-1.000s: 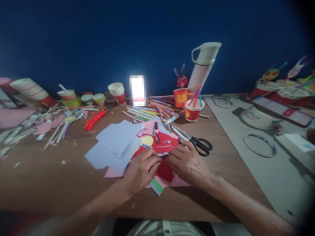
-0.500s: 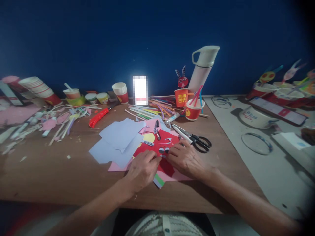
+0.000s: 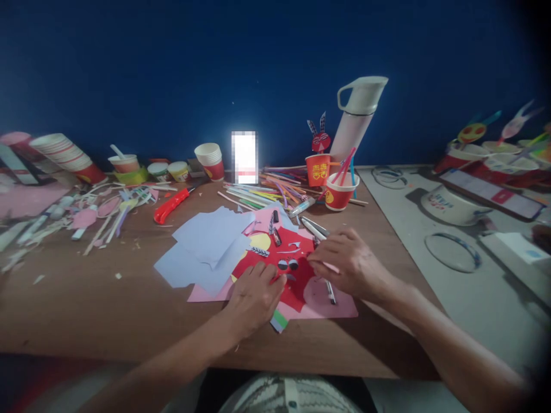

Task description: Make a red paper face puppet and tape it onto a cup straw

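My left hand (image 3: 256, 293) rests over the left part of the red paper (image 3: 297, 298), its fingers curled together; anything in the fingertips is hidden. Two dark-and-white paper eyes (image 3: 287, 264) lie on the red sheet just beyond those fingertips. Over the paper's right edge, my right hand (image 3: 350, 261) has its fingers bent and close together, and I cannot make out what they hold. A pen (image 3: 330, 292) lies below it on pink paper (image 3: 344, 308). Leaf-patterned strips (image 3: 259, 251) and a black marker cap (image 3: 276, 217) lie farther back.
Pale lilac sheets (image 3: 206, 241) lie left, with a red-handled utility knife (image 3: 172, 206) behind. Colourful sticks (image 3: 262, 195), paper cups (image 3: 340, 192) and a tall flask (image 3: 355, 123) stand toward the wall. Paper scraps (image 3: 86, 218) cover the far left. A bowl (image 3: 451, 206) stands right.
My right hand has moved right and up, away from my left hand, uncovering the paper eyes and the pen. It now covers most of the scissors. My left hand has barely moved.
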The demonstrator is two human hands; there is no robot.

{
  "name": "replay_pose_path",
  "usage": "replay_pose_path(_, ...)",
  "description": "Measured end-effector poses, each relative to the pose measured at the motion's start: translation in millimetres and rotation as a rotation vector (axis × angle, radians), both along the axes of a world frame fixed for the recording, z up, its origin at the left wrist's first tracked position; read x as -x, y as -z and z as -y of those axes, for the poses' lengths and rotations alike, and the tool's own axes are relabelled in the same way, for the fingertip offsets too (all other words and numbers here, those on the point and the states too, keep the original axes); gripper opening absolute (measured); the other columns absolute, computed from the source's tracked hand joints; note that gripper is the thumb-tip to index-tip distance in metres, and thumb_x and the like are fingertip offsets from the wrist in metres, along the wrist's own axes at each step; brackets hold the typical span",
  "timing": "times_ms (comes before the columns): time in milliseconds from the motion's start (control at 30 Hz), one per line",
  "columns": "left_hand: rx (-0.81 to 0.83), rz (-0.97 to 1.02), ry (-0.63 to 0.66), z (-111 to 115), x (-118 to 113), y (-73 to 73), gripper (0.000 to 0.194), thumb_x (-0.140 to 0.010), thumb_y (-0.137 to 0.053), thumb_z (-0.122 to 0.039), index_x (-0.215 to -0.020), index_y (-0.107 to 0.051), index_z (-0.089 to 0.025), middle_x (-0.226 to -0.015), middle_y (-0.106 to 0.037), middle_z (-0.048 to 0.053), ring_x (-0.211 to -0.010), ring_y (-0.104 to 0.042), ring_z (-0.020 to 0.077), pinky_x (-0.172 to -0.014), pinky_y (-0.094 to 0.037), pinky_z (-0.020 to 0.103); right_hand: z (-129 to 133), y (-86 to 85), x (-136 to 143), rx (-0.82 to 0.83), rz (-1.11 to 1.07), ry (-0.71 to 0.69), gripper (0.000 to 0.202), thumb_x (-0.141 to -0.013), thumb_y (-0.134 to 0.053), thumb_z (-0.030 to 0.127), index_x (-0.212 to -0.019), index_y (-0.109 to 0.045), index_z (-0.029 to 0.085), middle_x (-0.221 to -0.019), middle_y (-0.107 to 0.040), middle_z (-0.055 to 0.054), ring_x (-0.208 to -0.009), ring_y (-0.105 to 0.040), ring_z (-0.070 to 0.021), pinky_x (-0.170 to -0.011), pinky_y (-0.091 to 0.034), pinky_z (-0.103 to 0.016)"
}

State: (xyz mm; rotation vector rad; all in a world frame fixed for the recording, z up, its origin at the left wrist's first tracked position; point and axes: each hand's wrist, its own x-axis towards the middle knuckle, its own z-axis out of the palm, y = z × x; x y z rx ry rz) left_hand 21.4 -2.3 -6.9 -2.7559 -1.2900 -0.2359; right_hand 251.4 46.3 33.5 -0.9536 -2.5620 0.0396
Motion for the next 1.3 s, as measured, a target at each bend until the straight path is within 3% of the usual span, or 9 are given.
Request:
replay_pose_path(133,0.000,0.006,-0.002,0,1,0.0,0.021,-0.087,-0.043,-0.017,-0.100,-0.059,-0.019,-0.090,-0.056,0.007,-0.077,-0.049,0.0206,-0.064,-0.038,0.034,3,-4.7,-11,0.017,0.000,0.015,0.016,-0.088,-0.050,0.021,-0.089,-0.066,0.021,-0.079,-0.065,-0.004,-0.077,-0.055,-0.0174,-0.079,-0.030,-0.035)
replay_pose_path(267,0.006,0.015,-0.009,0,0,-1.0,0.021,-0.087,-0.041,-0.017,-0.099,-0.059,-0.019,-0.088,-0.055,0.007,-0.076,-0.048,0.0202,-0.064,-0.038,0.034,21,11.1,8,0.017,0.077,-0.062,0.021,-0.087,-0.048,0.017,-0.101,-0.063,0.024,-0.082,-0.062,-0.004,-0.080,-0.052,-0.0191,-0.081,-0.030,-0.037)
replay_pose_path(400,-0.003,0.037,-0.020,0,-2,-1.5,0.021,-0.088,-0.039,-0.015,-0.094,-0.060,-0.019,-0.083,-0.053,0.006,-0.073,-0.047,0.0193,-0.062,-0.037,0.033,32,22.2,21,0.057,0.172,-0.060,0.015,-0.086,-0.049,0.014,-0.089,-0.062,0.022,-0.082,-0.059,-0.004,-0.078,-0.048,-0.0194,-0.081,-0.030,-0.038)
replay_pose_path(500,0.013,0.032,-0.017,0,-2,-3.2,0.021,-0.088,-0.039,-0.015,-0.094,-0.059,-0.019,-0.084,-0.053,0.006,-0.074,-0.046,0.0193,-0.062,-0.037,0.033,34,18.8,16,0.113,0.147,-0.047,0.013,-0.086,-0.050,0.017,-0.078,-0.060,0.020,-0.080,-0.058,-0.004,-0.078,-0.048,-0.0188,-0.082,-0.030,-0.037)
replay_pose_path(633,0.028,0.034,-0.017,1,-1,-5.5,0.022,-0.088,-0.039,-0.015,-0.098,-0.058,-0.019,-0.085,-0.054,0.006,-0.075,-0.046,0.0196,-0.064,-0.038,0.033,33,9.9,4,0.166,0.063,-0.023,0.011,-0.085,-0.052,0.019,-0.082,-0.062,0.022,-0.081,-0.060,-0.003,-0.080,-0.050,-0.0187,-0.080,-0.030,-0.036)
replay_pose_path(967,-0.020,0.076,-0.021,2,-1,-5.5,0.019,-0.087,-0.042,-0.018,-0.094,-0.060,-0.020,-0.082,-0.055,0.006,-0.072,-0.049,0.0191,-0.061,-0.039,0.032,-3,5.2,-20,0.077,-0.037,0.103,0.016,-0.088,-0.050,0.020,-0.087,-0.066,0.021,-0.082,-0.068,-0.003,-0.079,-0.060,-0.0164,-0.077,-0.032,-0.032)
replay_pose_path(1300,-0.035,0.070,-0.023,3,1,-3.3,0.020,-0.085,-0.043,-0.015,-0.098,-0.058,-0.019,-0.084,-0.054,0.006,-0.073,-0.049,0.0201,-0.062,-0.039,0.033,-32,0.5,-17,0.103,0.027,0.146,0.014,-0.087,-0.052,0.019,-0.088,-0.066,0.020,-0.086,-0.068,-0.003,-0.084,-0.059,-0.0194,-0.081,-0.034,-0.034)
